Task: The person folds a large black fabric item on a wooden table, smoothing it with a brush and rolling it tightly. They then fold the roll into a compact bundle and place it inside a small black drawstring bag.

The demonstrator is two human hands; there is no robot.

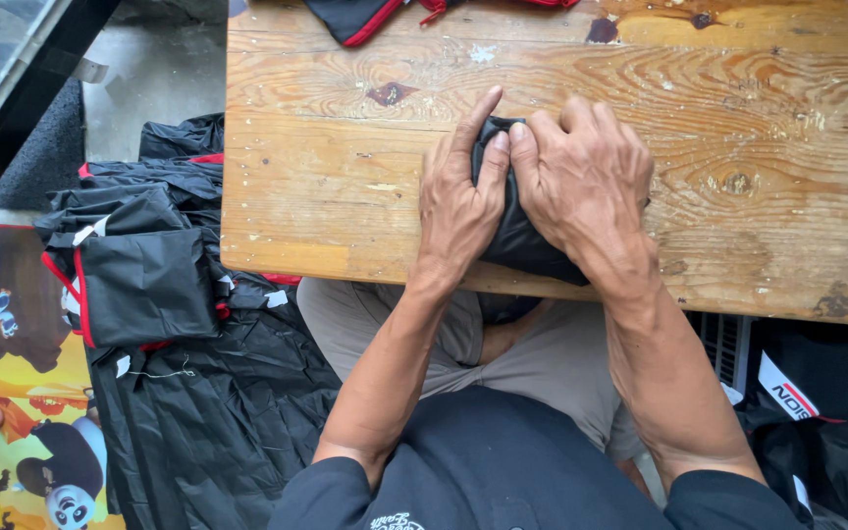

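Observation:
A small black fabric bundle (514,236) lies near the front edge of a worn wooden table (738,128). My left hand (458,191) presses on its left side, index finger stretched out along the wood. My right hand (581,177) covers the right part of the bundle, fingers curled over its top. Both hands squeeze the folded cloth between them. Most of the bundle is hidden under my hands.
A pile of black fabric pieces with red trim (149,275) lies on the floor at the left, over a colourful cartoon mat (12,393). More black and red cloth (365,15) sits at the table's far edge. Black packaged items (817,402) lie at the lower right.

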